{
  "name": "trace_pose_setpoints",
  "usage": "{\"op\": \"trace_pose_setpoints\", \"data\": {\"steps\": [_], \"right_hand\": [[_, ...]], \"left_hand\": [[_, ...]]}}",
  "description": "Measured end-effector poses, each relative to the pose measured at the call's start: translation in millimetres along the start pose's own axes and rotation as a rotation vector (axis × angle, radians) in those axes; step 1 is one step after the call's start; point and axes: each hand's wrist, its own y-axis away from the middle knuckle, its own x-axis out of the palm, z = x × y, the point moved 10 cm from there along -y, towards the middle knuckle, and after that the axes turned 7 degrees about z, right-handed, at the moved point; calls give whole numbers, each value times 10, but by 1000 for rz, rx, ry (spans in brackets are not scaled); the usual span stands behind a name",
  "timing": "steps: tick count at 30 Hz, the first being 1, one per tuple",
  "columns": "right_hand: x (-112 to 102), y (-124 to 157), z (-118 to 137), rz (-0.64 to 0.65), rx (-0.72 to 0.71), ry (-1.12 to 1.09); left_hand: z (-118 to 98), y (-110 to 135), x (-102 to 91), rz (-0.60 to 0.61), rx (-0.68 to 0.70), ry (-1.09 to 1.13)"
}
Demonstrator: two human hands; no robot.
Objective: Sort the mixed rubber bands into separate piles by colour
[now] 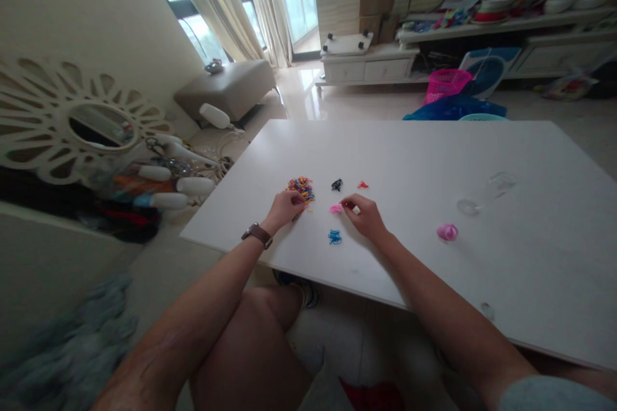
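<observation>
Lying near the table (434, 160) edge, left hand (284, 205) touches mixed bands (301, 187).

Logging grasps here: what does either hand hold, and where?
Cannot be told: the left hand rests on the mixed bands, and the right hand touches the pink bands.
</observation>
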Motion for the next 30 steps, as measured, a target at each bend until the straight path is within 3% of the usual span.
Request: {"op": "trace_pose_setpoints", "data": {"steps": [14, 18, 25, 30], "right_hand": [[23, 14, -73, -3, 54, -16], [-145, -17, -139, -79, 51, 60], [-713, -20, -744, -282, 283, 141], [-706, -40, -980, -282, 334, 135]], "left_hand": [[34, -3, 126, 18, 22, -93], [25, -5, 162, 35, 51, -153], [-63, -4, 213, 65, 105, -183], [-94, -33, 144, 46, 81, -141]]}}
